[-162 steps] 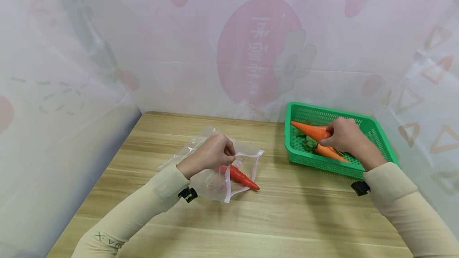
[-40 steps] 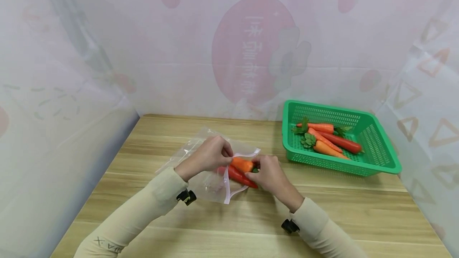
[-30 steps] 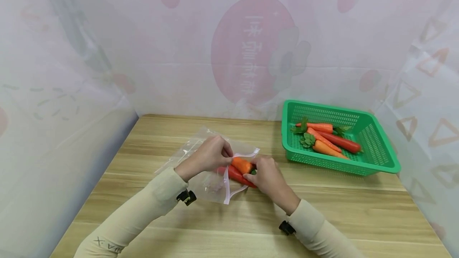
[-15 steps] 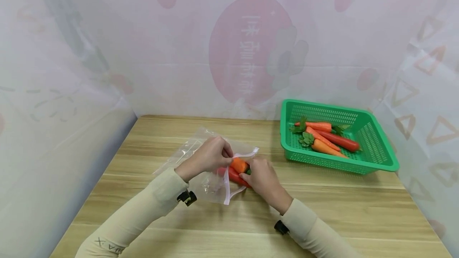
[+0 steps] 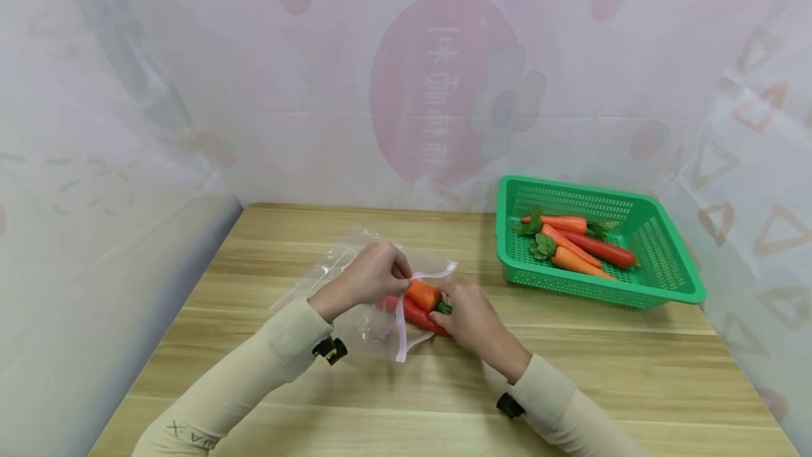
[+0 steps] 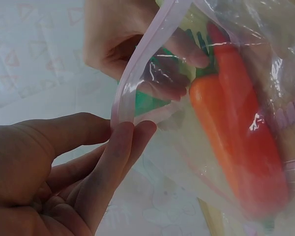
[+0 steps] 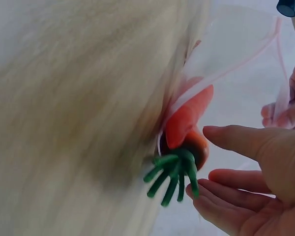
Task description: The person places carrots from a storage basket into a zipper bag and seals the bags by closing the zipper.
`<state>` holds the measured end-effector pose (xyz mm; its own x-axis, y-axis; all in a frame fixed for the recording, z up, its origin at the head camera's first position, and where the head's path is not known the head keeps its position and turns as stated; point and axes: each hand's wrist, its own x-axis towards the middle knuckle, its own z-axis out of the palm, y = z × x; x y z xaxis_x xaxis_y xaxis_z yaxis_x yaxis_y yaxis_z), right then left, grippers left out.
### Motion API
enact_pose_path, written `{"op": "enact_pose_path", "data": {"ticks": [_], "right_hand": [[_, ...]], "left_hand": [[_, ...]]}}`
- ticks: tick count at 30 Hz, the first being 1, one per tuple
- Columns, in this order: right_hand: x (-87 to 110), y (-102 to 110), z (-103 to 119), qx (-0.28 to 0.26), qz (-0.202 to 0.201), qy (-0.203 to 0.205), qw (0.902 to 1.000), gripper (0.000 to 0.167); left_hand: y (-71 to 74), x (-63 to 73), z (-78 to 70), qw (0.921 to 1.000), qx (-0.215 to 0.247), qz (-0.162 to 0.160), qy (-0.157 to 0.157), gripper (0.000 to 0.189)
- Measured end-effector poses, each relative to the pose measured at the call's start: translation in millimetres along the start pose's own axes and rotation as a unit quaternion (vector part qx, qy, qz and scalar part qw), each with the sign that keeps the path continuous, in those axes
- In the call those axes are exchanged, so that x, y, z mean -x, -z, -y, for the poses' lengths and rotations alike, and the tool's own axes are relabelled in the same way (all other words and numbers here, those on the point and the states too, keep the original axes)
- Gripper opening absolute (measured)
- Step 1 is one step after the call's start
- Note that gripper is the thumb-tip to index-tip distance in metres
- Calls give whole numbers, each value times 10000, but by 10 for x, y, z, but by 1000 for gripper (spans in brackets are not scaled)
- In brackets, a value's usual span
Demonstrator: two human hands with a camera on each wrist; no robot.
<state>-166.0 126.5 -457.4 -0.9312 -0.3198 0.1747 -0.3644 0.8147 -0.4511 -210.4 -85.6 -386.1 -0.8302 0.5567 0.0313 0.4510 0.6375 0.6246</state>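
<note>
My left hand point(image 5: 374, 273) pinches the upper rim of a clear zip bag point(image 5: 374, 338) between thumb and fingers, holding its mouth apart. Inside lie a long red chili pepper point(image 6: 250, 157) and, alongside it, an orange carrot point(image 5: 421, 295). The carrot's thick end and green leaf top point(image 7: 173, 172) face the bag's mouth, where the pepper's narrow tip also shows. Right at that end is my right hand point(image 5: 472, 316); in the right wrist view its thumb and fingers are spread apart around the carrot's end, with fingertips by the leaves.
A green perforated basket point(image 5: 571, 289) stands at the back right of the wooden table point(image 5: 355, 422). It holds several carrots point(image 5: 577, 264) with leafy tops and a red chili pepper point(image 5: 605, 251). Printed sheet walls point(image 5: 304, 147) rise behind and on both sides.
The right hand brought the carrot from the basket to the bag and pushed it leftward inside. It has now loosened and drawn back slightly right. The left hand keeps pinching the rim.
</note>
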Motion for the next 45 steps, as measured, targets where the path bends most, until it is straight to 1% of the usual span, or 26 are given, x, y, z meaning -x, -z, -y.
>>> {"op": "enact_pose_path", "data": {"ticks": [2, 4, 8, 11, 14, 15, 19, 21, 25, 29, 33, 39, 41, 43, 45], "right_hand": [[27, 56, -19, -35, 84, -29, 10000, 40], [48, 126, -39, -45, 157, 28, 9999, 40], [79, 306, -69, 45, 246, 422, 9988, 44], [99, 449, -84, 258, 280, 811, 9960, 43], [125, 600, -92, 442, 353, 975, 9936, 43], [134, 651, -94, 486, 387, 983, 9932, 43], [165, 855, -113, 648, 585, 806, 9929, 44], [175, 954, -132, 713, 618, 751, 9927, 44], [197, 1125, -192, 691, 558, 695, 9936, 41], [225, 1252, -280, 631, 433, 718, 9945, 40], [266, 1360, -410, 550, 371, 708, 9953, 40], [347, 1556, -677, 412, 282, 611, 9969, 42], [370, 1641, -768, 418, 213, 596, 9971, 41], [390, 1739, -850, 466, 229, 528, 9973, 40], [402, 1838, -933, 646, 270, 421, 9967, 39]], "left_hand": [[5, -3, 0, 10000, 1, -6, -2, 6], [14, -2, -5, 10000, 8, -3, 9, 6], [33, 0, -18, 10000, 2, -16, 37, 6], [43, 4, -22, 10000, -10, -18, 54, 5], [48, 8, -18, 10000, -28, -16, 44, 5], [49, 9, -16, 10000, -33, -18, 40, 5], [50, 8, -5, 10000, -50, -36, 7, 5], [49, 8, -1, 10000, -42, -37, -1, 5], [46, 11, 5, 10000, -35, -36, -2, 6], [50, 17, 5, 10000, -24, -44, 24, 6], [53, 20, 4, 10000, -15, -41, 15, 6], [57, 26, -5, 10000, 8, -48, 33, 6], [58, 31, -8, 10000, 13, -36, 51, 6], [59, 35, -9, 10000, 17, -24, 63, 6], [60, 39, -8, 10000, 6, -13, 60, 6]]}}
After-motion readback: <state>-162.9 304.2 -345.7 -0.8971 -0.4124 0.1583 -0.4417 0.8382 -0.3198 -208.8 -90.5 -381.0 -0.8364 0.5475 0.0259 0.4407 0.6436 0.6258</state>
